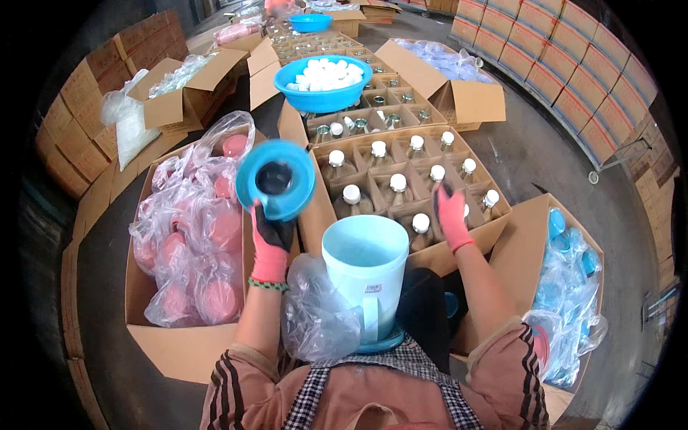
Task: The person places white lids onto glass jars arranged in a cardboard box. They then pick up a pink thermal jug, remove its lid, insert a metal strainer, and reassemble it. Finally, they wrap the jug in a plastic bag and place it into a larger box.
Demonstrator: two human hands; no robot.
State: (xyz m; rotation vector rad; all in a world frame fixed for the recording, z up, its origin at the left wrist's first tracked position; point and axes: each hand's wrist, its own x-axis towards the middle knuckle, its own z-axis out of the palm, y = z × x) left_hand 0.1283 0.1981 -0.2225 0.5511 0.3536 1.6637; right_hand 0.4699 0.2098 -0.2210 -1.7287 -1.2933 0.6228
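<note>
My left hand [271, 244], in a pink glove with a dark palm, is closed on the edge of a round blue lid [301, 179] with a dark centre. My right hand [451, 215], gloved alike, reaches over a divided carton [494, 233] of clear bottles with white caps. It is close beside a capped bottle [437, 173]; its fingers are partly hidden, so their grip is unclear. Between my arms stands a pale blue pitcher [365, 265], uncovered, its handle facing me. A crumpled clear plastic bag [319, 315] lies against its left side.
At left, a carton [179, 344] holds bagged pink-lidded items. At right, another carton [516, 251] holds bagged blue ones. Beyond the bottles, a blue basin [322, 100] of white caps rests on more divided cartons. Stacked boxes [559, 64] line the right side.
</note>
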